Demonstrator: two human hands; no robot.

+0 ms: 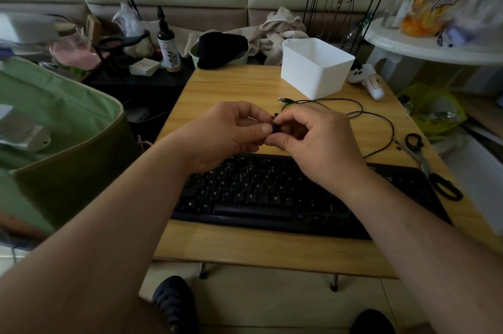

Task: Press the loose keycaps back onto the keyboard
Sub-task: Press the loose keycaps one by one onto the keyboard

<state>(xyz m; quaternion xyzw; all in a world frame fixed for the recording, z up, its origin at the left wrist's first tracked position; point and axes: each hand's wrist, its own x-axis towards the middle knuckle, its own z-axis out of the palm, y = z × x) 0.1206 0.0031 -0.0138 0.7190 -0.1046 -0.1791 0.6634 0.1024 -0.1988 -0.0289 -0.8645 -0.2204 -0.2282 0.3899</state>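
Note:
A black keyboard (pixel 272 197) lies across the small wooden table (pixel 245 246), its front edge near me. Above its top rows my left hand (pixel 220 134) and my right hand (pixel 315 143) meet fingertip to fingertip. Between them sits a small black keycap (pixel 276 126), pinched by the thumb and fingers of both hands and mostly hidden by them. The hands hover over the keyboard's far edge, so the upper key rows beneath them are covered. Whether any key sockets stand bare cannot be made out in the dim light.
A white plastic bin (pixel 315 66) stands at the table's back right. The keyboard's black cable (pixel 375 121) loops behind the hands. Black-handled scissors (pixel 430 164) lie at the right edge. A green fabric bin (pixel 54 126) stands left of the table.

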